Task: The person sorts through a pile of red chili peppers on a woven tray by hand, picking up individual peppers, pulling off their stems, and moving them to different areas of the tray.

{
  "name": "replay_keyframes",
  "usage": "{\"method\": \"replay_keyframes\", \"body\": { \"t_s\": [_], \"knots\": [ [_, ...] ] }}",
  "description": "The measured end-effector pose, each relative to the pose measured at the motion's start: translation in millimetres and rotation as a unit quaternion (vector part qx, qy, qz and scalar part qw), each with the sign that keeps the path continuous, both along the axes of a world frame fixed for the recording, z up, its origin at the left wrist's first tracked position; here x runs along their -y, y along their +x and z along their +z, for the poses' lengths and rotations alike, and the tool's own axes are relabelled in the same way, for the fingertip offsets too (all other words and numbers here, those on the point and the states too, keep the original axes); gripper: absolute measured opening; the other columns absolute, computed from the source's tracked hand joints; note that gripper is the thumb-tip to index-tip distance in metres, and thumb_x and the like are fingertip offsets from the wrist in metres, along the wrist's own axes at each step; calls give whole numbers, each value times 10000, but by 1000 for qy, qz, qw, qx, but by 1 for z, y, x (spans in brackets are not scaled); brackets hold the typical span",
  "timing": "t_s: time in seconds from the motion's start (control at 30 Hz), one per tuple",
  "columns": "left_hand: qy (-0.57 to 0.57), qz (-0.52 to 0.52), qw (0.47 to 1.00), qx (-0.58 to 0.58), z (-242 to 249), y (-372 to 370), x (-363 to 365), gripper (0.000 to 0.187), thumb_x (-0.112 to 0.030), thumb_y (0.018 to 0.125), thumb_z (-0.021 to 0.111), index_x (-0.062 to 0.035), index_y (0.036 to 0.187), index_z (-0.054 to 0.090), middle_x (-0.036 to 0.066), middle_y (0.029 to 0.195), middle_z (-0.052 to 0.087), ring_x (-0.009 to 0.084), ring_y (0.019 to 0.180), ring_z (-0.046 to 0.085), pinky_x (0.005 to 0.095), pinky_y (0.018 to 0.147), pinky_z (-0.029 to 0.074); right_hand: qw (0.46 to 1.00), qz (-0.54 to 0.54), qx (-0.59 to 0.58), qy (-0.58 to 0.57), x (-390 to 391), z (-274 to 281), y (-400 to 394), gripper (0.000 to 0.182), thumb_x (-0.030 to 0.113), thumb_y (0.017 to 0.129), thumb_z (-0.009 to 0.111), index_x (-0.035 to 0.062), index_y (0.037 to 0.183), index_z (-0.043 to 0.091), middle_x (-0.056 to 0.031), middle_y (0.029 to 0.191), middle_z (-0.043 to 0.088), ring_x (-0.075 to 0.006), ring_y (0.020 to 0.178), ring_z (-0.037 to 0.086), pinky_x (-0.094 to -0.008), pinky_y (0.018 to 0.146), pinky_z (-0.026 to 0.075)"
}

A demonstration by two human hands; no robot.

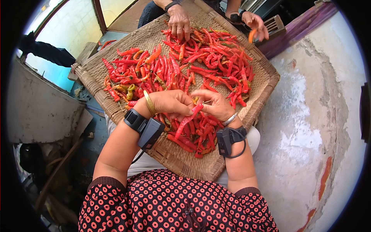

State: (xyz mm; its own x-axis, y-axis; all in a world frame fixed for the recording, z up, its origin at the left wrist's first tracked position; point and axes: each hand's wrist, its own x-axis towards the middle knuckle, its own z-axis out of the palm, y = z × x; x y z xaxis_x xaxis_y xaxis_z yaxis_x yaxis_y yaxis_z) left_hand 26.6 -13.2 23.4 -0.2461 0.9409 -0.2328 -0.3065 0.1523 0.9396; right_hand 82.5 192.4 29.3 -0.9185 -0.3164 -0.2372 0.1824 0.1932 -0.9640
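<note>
Flaking pale wall [288, 154] with reddish patches fills right side, purple cloth [303, 29] above, bright panes [71, 29] upper left, grey panel [42, 108] below.

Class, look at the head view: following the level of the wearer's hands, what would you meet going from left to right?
Large dull-grey panel, gold-coloured rigid bangle, wearer's bare left hand, long glossy red chilli pepper, wearer's bare right hand, silver-coloured bangle, patchy whitish plaster surface.

No readable text, number or sign appears anywhere.
</note>
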Motion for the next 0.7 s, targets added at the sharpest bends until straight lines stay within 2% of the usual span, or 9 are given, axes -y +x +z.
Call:
{"method": "replay_keyframes", "body": {
  "t_s": [0.07,0.17,0.23,0.3,0.5,0.6,0.7],
  "knots": [
    [-16,-8,1000,-16,1,-1,0,136,-189,792,564,-66,740,589,-54,565,522,11,450,440,154,414,327,994,107,25,-10,-2,2,-2,270,113,776,577,38,1035,560,26,782,540,-52,654,492,-217,577,431],
    [23,22,999,12,3,-3,3,147,-207,803,562,-71,758,594,-50,580,536,15,463,451,157,419,334,990,111,83,-15,-3,7,2,231,109,789,568,37,1009,564,35,783,532,-39,654,478,-198,585,415],
    [49,93,994,20,0,-4,1,191,-242,815,556,-71,736,584,-22,568,553,33,424,444,167,402,341,989,113,87,-40,2,15,5,207,114,790,571,37,982,568,37,776,535,-35,656,476,-189,580,410],
    [66,92,993,18,-1,-3,1,187,-242,819,558,-73,742,582,-31,561,542,32,422,439,166,404,342,987,116,90,-63,3,14,5,184,118,790,574,38,956,573,39,770,537,-30,658,475,-180,575,405],
    [79,97,991,55,-1,-5,7,154,-215,814,564,-73,759,587,-56,558,517,12,447,424,156,401,307,993,66,81,-47,-11,1,2,117,142,797,577,61,881,576,29,696,553,-27,552,473,-162,481,384],
    [94,112,987,63,1,-4,7,150,-207,821,556,-72,764,587,-63,533,495,10,431,404,160,390,292,991,-91,24,-96,-18,-5,-2,122,151,796,572,45,857,573,-6,684,578,-47,504,495,-156,463,393],
    [101,164,979,67,-4,-10,2,127,-189,837,541,-70,811,575,-57,569,507,4,439,401,155,399,293,997,-40,45,-40,-22,1,0,125,150,791,577,43,856,574,-4,684,575,-48,508,501,-159,468,400]
  ]
}}
